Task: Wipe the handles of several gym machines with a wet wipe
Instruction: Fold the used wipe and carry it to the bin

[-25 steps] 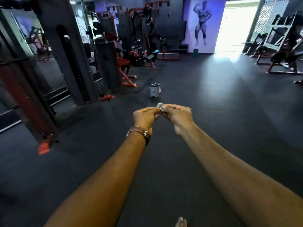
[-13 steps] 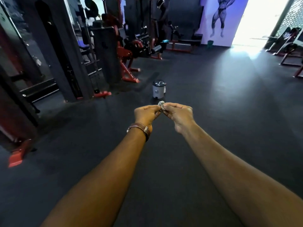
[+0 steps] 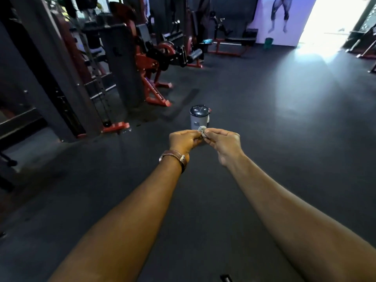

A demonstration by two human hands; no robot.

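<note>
Across the whole lower view spreads a dark rubber floor (image 3: 264, 119), lit pale by a bright doorway (image 3: 333, 15) at the far right. Along the left stand tall dark gym machines (image 3: 61, 68) with red frames and red feet, and a red-and-black machine (image 3: 160, 55) with padded rollers sits farther back, near a low bench (image 3: 234, 42) against the far wall. On that wall hangs a poster (image 3: 278, 11) of which only a figure's legs show, with a small green container (image 3: 269, 42) on the floor below it. Two bare forearms reach forward from the bottom edge and meet near the middle of the view. Just beyond the hands a small grey bin (image 3: 199, 117) with a dark lid stands upright on the floor, well apart from the machines. The left hand (image 3: 183, 140), with a brown leather strap (image 3: 175, 157) around its wrist, has its fingers curled inward and pinches one side of the wet wipe (image 3: 202, 130). The right hand (image 3: 223, 142) likewise curls its fingers and thumb and pinches the other side. The wipe is a small crumpled white wad held between the fingertips of both hands, in the air, in front of the bin's lower part and touching no machine handle.
</note>
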